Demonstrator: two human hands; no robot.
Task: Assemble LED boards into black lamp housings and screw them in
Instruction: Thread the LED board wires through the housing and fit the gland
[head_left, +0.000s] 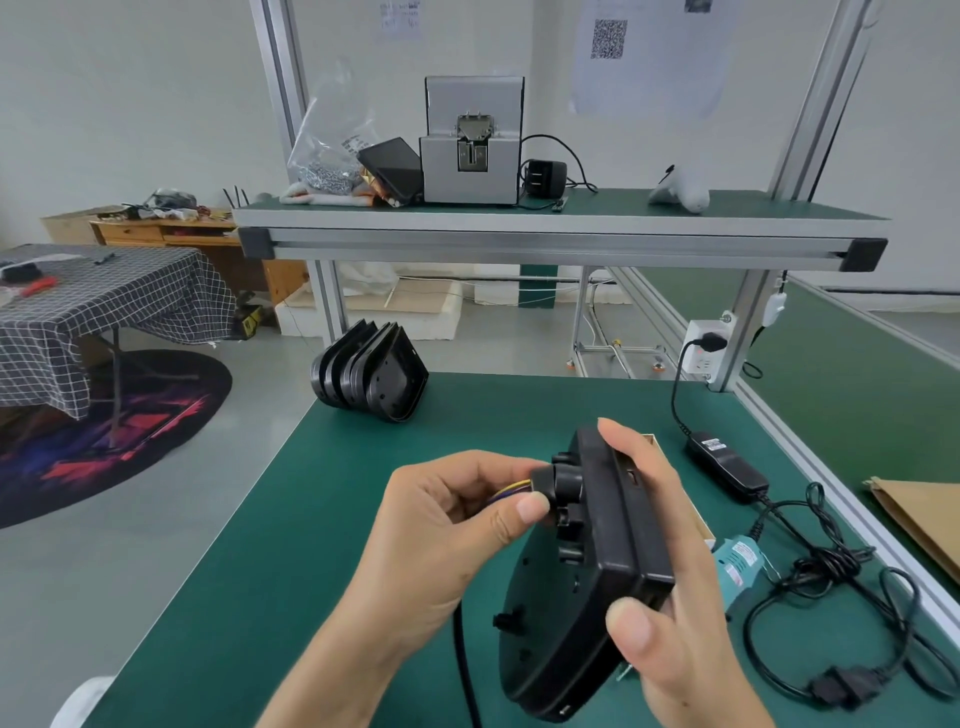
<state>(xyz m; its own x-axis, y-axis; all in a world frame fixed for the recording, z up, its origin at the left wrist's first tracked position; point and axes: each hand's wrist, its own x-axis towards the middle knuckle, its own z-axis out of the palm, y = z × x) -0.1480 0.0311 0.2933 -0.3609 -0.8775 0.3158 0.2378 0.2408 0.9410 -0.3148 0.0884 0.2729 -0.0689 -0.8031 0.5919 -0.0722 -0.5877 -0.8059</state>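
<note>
A black lamp housing (587, 587) is held on edge above the green bench, its back side with the mounting boss turned to the left. My right hand (670, 587) grips it, thumb on the near rim and fingers over the far edge. My left hand (441, 525) pinches thin yellow and purple wires (511, 488) that come out at the boss on the housing's back. The LED board is hidden from this side. A stack of several empty black housings (371, 371) leans at the bench's far left corner.
A teal electric screwdriver (740, 564), partly behind the housing, lies to the right with its black power adapter (727, 465) and tangled cables (841, 587). A cardboard piece (919, 514) sits at the right edge. The upper shelf carries a screw feeder (472, 150) and a bag of screws (327, 156).
</note>
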